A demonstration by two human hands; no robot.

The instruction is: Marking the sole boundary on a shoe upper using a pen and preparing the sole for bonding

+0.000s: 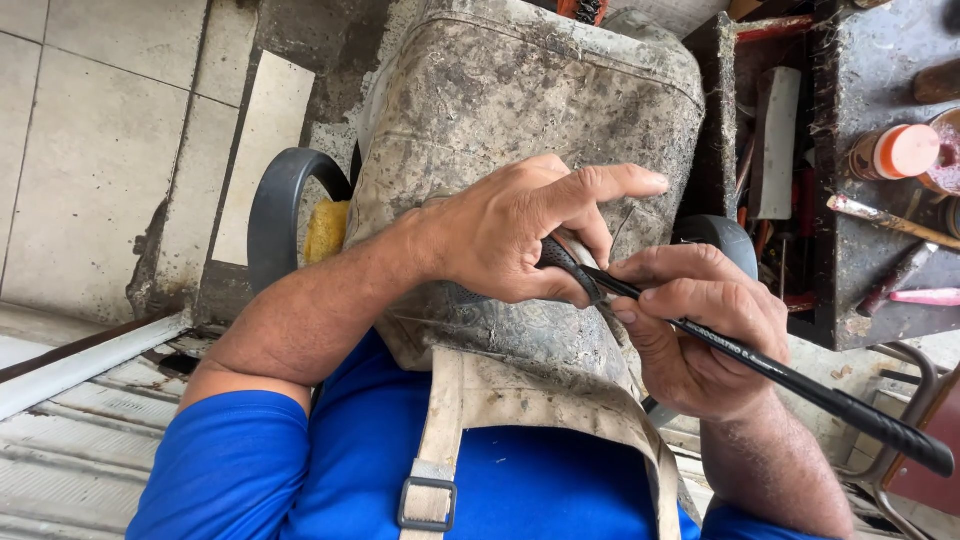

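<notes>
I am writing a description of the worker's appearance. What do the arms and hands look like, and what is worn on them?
Both hands, left hand and right hand, are bare, without gloves or rings in view. Short blue sleeves end above the elbows, so the forearms are uncovered.

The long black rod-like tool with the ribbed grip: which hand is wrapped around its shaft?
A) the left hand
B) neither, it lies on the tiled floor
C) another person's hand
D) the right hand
D: the right hand closes around the long black rod-like tool, while the left hand pinches at its tip over the dirty grey apron.
</notes>
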